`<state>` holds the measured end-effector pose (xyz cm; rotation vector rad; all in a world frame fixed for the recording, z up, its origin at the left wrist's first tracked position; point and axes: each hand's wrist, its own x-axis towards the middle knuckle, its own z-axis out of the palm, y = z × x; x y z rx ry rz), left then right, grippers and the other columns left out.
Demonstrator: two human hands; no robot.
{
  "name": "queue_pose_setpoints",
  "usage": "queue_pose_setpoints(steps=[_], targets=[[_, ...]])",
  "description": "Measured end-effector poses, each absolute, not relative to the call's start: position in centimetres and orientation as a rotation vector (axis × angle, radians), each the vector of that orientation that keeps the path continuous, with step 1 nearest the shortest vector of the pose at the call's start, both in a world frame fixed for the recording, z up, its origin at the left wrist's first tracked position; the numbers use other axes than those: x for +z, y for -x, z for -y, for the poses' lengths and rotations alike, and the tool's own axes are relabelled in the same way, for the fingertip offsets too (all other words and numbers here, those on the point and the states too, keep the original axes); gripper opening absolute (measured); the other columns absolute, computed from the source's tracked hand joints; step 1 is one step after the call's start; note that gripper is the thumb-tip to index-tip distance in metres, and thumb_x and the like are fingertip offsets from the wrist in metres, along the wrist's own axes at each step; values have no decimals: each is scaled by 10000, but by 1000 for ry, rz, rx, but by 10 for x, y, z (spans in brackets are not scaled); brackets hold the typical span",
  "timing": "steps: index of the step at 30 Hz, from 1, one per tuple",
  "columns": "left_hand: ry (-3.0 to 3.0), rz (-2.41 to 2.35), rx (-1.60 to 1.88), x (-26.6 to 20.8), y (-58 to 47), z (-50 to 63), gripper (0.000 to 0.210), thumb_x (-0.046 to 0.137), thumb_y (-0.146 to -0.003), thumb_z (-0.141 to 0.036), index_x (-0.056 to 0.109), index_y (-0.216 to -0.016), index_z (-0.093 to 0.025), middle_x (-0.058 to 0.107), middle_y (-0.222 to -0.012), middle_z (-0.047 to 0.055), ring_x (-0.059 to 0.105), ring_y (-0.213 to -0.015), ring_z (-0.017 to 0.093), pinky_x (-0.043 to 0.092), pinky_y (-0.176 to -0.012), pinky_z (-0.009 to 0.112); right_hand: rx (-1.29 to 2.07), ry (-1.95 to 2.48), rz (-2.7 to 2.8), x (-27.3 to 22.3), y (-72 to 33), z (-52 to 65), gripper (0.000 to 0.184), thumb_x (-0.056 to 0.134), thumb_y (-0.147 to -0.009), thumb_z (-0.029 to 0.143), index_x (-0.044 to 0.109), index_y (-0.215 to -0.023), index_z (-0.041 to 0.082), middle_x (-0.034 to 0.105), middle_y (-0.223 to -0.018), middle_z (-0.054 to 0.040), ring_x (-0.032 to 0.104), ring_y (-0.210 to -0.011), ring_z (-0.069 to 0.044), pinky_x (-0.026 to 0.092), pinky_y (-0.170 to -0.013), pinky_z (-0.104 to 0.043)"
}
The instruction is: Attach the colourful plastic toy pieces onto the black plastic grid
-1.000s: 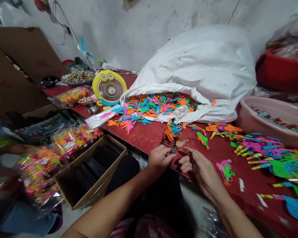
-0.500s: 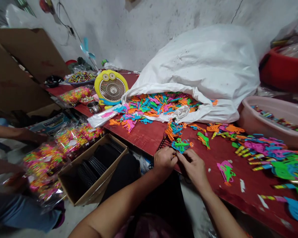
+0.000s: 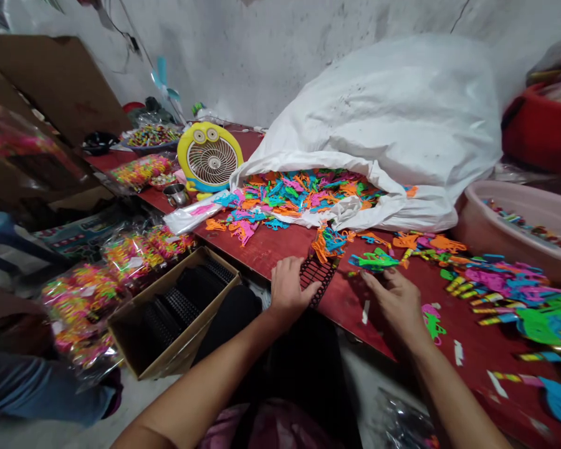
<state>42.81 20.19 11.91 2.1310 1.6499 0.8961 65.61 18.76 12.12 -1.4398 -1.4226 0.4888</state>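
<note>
My left hand [image 3: 288,288] lies at the table's near edge beside a black plastic grid strip [image 3: 321,280], thumb spread and fingers stretched out. Its fingertips touch or nearly touch the strip's left side. Over the table to the right, my right hand [image 3: 396,302] pinches a small green and blue plastic toy [image 3: 374,259] between thumb and fingers. An orange and blue clump of similar toys [image 3: 330,243] sits at the strip's far end. A pink and green toy [image 3: 432,323] rests on the table, right of my right hand.
A white sack [image 3: 378,118] spills colourful plastic toys [image 3: 299,190] onto the red table [image 3: 262,252]. Rows of toys [image 3: 509,280] and a pink tub [image 3: 509,224] stand right. Left are a yellow fan [image 3: 214,156], a carton [image 3: 187,358] of black strips and bagged toys [image 3: 81,302].
My hands have moved apart. The right one has gone right with the green and blue toy; the left has opened beside the black strip. At far left, a bag of toys has come up, blurred.
</note>
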Motion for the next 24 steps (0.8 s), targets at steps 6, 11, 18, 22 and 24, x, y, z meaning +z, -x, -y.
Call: queue_pose_setpoints(steps=[6,11,18,22,24], targets=[[-2260,-1460,526,122,-422,-220,645,657,-797,-517,506,-1321,-174,501,-1420,123,399,-1357,306,245,-1163,499,560,1370,1469,117,-641,-203,250,640,-838,426,676,-870,181,645,-787,-21,581,-737,-171,459,-701,-302],[-2300,-1384,500,119,-418,-227,666,637,-806,-542,484,-1343,-179,468,-1456,134,380,-1380,304,233,-1168,531,438,1377,1562,113,-634,-200,229,602,-867,413,648,-837,190,615,-754,-8,553,-706,-166,434,-682,-296],[-2311,-1338,549,114,-416,-230,657,658,-797,-528,484,-1331,-186,473,-1450,131,381,-1380,312,243,-1157,555,235,1458,1714,116,-625,-193,258,524,-909,414,609,-803,195,589,-736,-25,534,-694,-183,414,-670,-310],[-2310,-1338,578,115,-417,-228,642,680,-793,-488,492,-1316,-166,490,-1430,142,390,-1372,313,249,-1152,565,101,1438,1818,121,-614,-193,204,484,-938,349,560,-825,197,568,-778,-34,515,-721,-184,400,-685,-308],[-2307,-1332,581,116,-417,-228,628,685,-795,-476,498,-1306,-161,501,-1418,142,393,-1369,311,247,-1153,566,50,1436,1855,123,-609,-193,181,457,-950,315,534,-834,199,545,-795,-38,502,-741,-187,393,-689,-308]])
